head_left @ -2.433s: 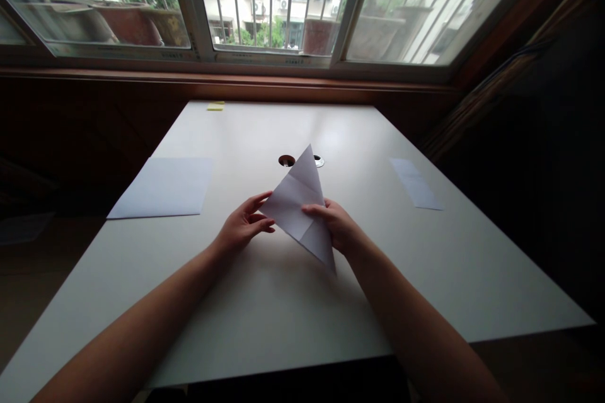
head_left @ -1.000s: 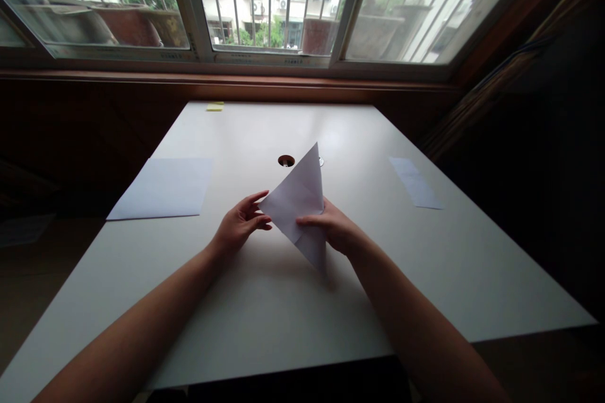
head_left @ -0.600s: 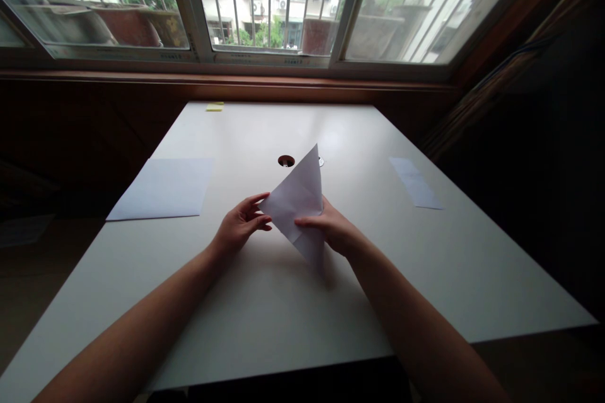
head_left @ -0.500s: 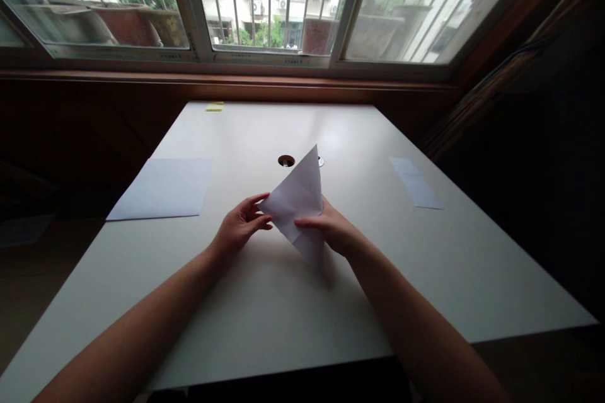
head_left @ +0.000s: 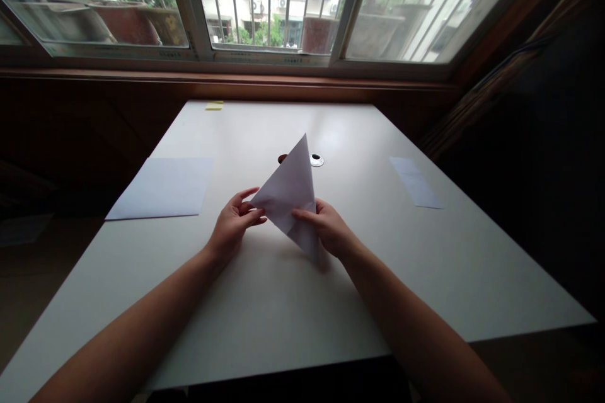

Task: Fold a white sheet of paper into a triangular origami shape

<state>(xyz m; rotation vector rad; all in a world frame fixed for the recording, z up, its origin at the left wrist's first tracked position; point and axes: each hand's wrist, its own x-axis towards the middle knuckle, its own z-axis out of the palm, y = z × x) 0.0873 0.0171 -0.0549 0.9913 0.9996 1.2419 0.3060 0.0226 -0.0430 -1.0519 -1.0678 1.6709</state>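
Observation:
A white sheet folded into a triangle (head_left: 289, 192) stands tilted above the middle of the white table (head_left: 265, 302), one point up and one point down near the tabletop. My left hand (head_left: 231, 227) pinches its left corner between thumb and fingers. My right hand (head_left: 328, 230) grips the lower right part, thumb on the front face and fingers behind the paper.
A flat white sheet (head_left: 163, 187) lies at the table's left edge. A narrow paper strip (head_left: 416, 182) lies on the right. A yellow sticky pad (head_left: 213, 106) sits at the far edge, a cable hole (head_left: 316, 160) mid-table. A barred window runs behind.
The folded triangle has shifted a little left and risen, its top point now higher and covering the left cable hole. Both hands moved slightly left with it.

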